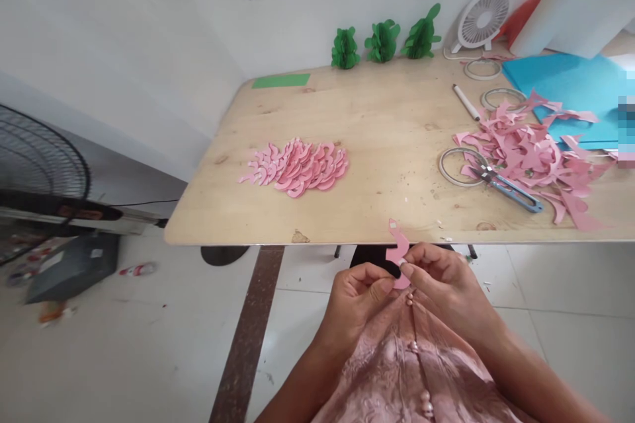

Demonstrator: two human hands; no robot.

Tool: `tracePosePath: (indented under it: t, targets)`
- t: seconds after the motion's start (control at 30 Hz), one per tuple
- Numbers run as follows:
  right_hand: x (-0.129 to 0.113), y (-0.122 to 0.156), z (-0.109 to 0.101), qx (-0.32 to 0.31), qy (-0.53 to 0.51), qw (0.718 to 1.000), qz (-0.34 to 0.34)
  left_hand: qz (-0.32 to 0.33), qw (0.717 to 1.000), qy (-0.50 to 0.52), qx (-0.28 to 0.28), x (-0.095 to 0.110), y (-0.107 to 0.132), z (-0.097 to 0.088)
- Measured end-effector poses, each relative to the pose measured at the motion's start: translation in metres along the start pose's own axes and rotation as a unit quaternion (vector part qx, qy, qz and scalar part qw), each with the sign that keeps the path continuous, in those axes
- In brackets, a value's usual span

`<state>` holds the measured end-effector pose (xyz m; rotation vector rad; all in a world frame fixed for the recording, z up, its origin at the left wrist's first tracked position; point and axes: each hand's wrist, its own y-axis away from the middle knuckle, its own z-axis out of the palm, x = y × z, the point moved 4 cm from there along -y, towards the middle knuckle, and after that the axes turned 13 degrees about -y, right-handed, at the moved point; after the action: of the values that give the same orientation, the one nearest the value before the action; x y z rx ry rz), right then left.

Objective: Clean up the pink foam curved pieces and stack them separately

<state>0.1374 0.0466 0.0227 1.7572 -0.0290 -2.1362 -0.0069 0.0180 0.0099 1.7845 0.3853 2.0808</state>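
Note:
A curved pink paper cutout (397, 244) is held between both hands, just off the table's front edge. A small whitish patch shows near its upper tip. My left hand (354, 294) pinches its lower end between thumb and fingers. My right hand (436, 277) is closed on its right side, with the thumb near a small whitish spot at the middle. Part of the cutout is hidden by the fingers. Farther off on the table lies a heap of similar curved pink cutouts (307, 168), some with whitish patches.
Pink paper scraps (536, 145) cover the table's right side, with thread snips (510, 188), tape rolls (483, 69) and a white pen (466, 102). Blue sheets (595, 89) and a small white fan (483, 16) are behind. Green paper shapes (383, 41) stand along the wall beside a green strip (281, 80).

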Motion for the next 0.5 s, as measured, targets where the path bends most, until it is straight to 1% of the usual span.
tracePosePath:
  t: [0.07, 0.2, 0.37, 0.43, 0.5]
  targets:
    - [0.0, 0.0, -0.001, 0.003, 0.024, 1.0, -0.009, 0.005, 1.0, 0.001, -0.013, 0.005, 0.0, -0.002]
    - [-0.003, 0.001, 0.002, -0.001, 0.076, 0.997, -0.032, 0.047, 0.998, 0.036, -0.034, 0.019, -0.003, -0.003]
    - [-0.011, 0.002, 0.007, -0.012, 0.129, 0.991, -0.043, 0.043, 0.999, 0.0, 0.022, 0.02, -0.011, 0.003]
    - [-0.012, 0.002, 0.006, -0.014, 0.138, 0.99, -0.035, 0.041, 0.999, -0.004, 0.031, 0.018, -0.012, 0.005]
    - [-0.011, 0.003, 0.004, -0.014, 0.123, 0.992, -0.026, 0.038, 0.999, -0.004, 0.03, 0.017, -0.011, 0.005]
